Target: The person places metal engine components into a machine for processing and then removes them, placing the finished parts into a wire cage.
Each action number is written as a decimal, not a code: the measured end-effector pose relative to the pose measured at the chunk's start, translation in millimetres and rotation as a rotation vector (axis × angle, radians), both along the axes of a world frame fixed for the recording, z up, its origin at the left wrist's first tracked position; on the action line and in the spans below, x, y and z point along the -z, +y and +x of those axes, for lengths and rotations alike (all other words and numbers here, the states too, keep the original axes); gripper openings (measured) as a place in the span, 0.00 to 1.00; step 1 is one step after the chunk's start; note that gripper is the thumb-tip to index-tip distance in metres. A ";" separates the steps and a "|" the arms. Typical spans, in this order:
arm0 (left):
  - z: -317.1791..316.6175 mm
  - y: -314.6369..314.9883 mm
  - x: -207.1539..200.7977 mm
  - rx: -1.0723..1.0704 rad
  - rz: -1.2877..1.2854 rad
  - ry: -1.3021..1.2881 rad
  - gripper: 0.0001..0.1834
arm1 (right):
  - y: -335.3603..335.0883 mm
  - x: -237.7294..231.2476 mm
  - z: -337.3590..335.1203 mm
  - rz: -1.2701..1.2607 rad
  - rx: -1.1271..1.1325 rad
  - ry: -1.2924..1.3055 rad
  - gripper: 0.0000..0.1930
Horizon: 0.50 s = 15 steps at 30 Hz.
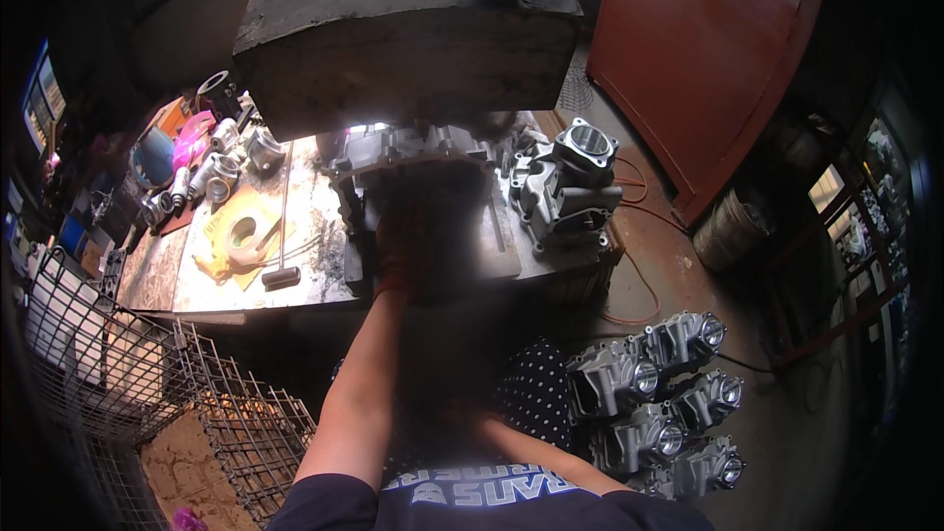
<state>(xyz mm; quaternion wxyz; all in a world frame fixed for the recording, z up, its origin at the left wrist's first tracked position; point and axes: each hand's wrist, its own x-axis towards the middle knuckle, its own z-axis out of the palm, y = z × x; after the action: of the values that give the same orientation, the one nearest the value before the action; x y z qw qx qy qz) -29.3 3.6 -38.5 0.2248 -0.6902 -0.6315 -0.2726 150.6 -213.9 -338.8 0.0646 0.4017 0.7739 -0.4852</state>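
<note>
Left hand (401,246), orange-gloved, reaching up to centre frame, resting on the grey metal casting (418,162) on the workbench (324,275); spread or closed, impossible to tell through the blur. Right hand hidden low under the dark smear. Looks like positioning the casting beneath the big press block (408,29); next move probably needs a firm two-handed grip. Hammer (282,236) and tape roll (241,233) left of centre, finished castings (659,403) stacked lower right, crowding the floor.
</note>
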 end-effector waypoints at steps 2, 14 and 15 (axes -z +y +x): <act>-3.6 -1.2 3.8 -0.008 -0.004 0.003 0.25 | 2.3 -46.9 2.5 -0.016 0.004 -0.082 0.26; -1.3 -0.9 3.5 0.017 0.026 -0.038 0.27 | 0.9 -60.9 8.6 -0.005 0.012 -0.043 0.26; -0.4 -1.2 3.4 0.018 0.025 -0.032 0.27 | 0.0 -60.7 8.5 0.011 0.002 -0.070 0.26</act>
<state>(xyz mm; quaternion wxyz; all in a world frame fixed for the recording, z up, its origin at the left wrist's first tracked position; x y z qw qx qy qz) -29.7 2.4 -41.9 0.2208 -0.6885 -0.6254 -0.2935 159.1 -213.9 -278.0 0.0888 0.4196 0.7734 -0.4668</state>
